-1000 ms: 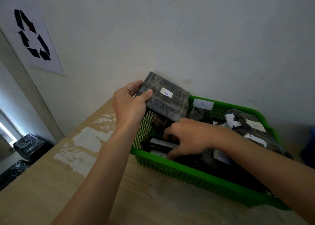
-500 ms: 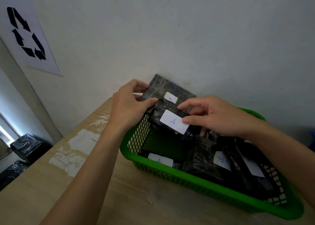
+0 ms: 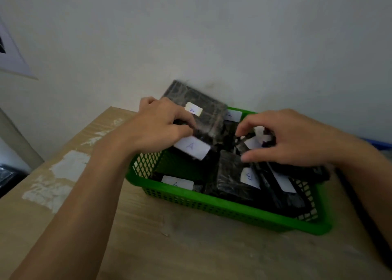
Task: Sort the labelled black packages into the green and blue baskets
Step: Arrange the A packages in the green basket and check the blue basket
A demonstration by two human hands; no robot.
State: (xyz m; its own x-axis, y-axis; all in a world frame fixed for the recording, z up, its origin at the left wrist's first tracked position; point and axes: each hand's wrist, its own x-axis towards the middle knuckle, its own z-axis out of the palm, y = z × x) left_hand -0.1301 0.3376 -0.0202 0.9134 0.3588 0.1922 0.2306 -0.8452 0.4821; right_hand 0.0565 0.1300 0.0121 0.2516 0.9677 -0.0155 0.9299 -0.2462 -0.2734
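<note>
A green basket [image 3: 231,208] stands on the wooden table against the wall, filled with several black wrapped packages bearing white labels. A large black package [image 3: 203,105] with a small label stands upright at the basket's back left. In front of it lies a package with a big "A" label [image 3: 192,147], and my left hand [image 3: 161,126] grips it at its upper edge. My right hand [image 3: 284,139] hovers over the middle of the pile, fingers curled and apart, touching a crumpled package [image 3: 252,141]. Another "A" package [image 3: 178,183] lies at the front left, a "B" package [image 3: 233,177] beside it.
A sliver of the blue basket [image 3: 379,145] shows at the right behind my right forearm. The table [image 3: 148,248] has worn white patches at left; its left edge drops off to black wrapped bundles [image 3: 8,177] on the floor. A paper sign [image 3: 10,54] hangs on the wall.
My left hand moved from the upright package down onto the big "A" package. My right hand let go of that package and shifted right over the pile. The view moved closer.
</note>
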